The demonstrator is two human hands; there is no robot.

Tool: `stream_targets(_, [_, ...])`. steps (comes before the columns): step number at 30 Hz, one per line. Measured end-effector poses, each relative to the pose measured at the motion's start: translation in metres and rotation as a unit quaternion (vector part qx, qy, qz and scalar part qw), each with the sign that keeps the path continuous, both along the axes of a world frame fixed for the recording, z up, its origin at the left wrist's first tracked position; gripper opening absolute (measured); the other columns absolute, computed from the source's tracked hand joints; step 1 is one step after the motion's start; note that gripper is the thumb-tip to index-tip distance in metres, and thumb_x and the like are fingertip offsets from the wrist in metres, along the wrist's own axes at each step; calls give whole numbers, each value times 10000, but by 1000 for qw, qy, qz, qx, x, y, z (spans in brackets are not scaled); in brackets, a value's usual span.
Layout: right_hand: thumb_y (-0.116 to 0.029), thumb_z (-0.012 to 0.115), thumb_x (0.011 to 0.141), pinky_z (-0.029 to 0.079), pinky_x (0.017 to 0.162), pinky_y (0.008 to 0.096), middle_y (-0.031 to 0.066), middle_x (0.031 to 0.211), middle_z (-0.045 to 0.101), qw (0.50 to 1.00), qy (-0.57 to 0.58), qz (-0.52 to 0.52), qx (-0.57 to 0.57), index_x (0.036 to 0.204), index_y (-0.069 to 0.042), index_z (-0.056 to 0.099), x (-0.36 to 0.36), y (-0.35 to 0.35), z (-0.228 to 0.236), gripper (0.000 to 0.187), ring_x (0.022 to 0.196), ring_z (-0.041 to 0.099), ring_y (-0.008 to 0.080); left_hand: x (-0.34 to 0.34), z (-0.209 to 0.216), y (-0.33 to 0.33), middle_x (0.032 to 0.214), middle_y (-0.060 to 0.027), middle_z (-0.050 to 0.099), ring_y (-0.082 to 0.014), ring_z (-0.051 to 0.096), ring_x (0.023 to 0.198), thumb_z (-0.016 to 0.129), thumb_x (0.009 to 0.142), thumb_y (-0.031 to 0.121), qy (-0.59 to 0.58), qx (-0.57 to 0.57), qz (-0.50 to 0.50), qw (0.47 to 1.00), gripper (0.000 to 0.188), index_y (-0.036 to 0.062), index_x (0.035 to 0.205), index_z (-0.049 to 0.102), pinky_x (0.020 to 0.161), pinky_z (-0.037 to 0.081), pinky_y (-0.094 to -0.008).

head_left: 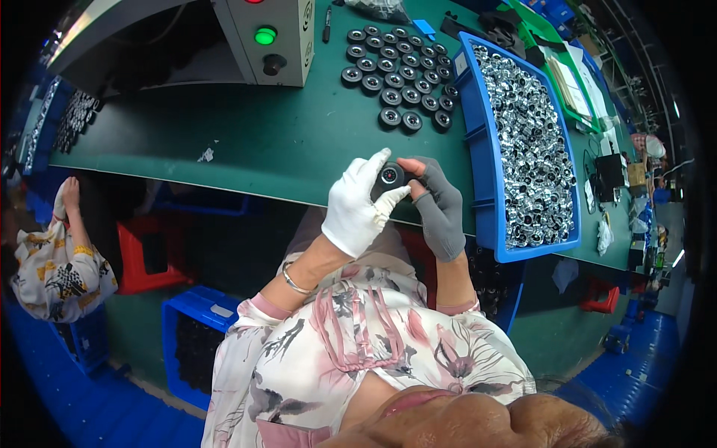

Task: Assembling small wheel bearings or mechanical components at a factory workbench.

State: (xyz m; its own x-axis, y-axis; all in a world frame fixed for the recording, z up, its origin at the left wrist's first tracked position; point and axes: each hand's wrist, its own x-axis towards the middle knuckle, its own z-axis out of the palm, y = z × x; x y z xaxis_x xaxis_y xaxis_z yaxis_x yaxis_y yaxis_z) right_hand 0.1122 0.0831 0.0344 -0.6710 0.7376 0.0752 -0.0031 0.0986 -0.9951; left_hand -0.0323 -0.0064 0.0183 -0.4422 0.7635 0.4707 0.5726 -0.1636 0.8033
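Observation:
A small black toy-like wheel [389,177] with a dark hub and a reddish centre is held up over the table's near edge. My left hand [352,206], in a white glove, is closed around it between thumb and fingers. From the other side, my right hand [442,209], in a grey glove with bare fingertips, pinches at the wheel's right edge. Something dark shows between those fingertips; whether it is part of the wheel or a separate piece, I cannot tell. Several similar black wheels [410,95] lie in loose rows farther back on the green table [246,142].
To the right, a blue bin [487,160] holds many shiny clear-and-silver parts [526,142]. A grey machine [280,45] with a green lit button stands back left. A marker [326,26] lies beside it. Another person [63,261] sits at left near a red stool [153,254].

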Motion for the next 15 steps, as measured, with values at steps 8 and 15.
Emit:
stream_targets(8, [29,622,921,489,936,255,66,1275,570,998,63,17,-12,1304,27,644,-2,-5,-6,383,1121,587,132,-3,-12,-4,1062,-195,649,-347,667,912,713,942,142,-130,-8,-120,984,436,-40,1323,605,807,535,-391])
stream_targets(15, [-18,688,926,516,845,240,36,1041,680,995,-14,-86,-40,1156,33,672,-11,-7,1,236,935,634,81,3,-16,0,1042,-71,686,-110,665,775,619,1044,126,-335,-22,-80,939,284,-47,1268,648,711,557,-242])
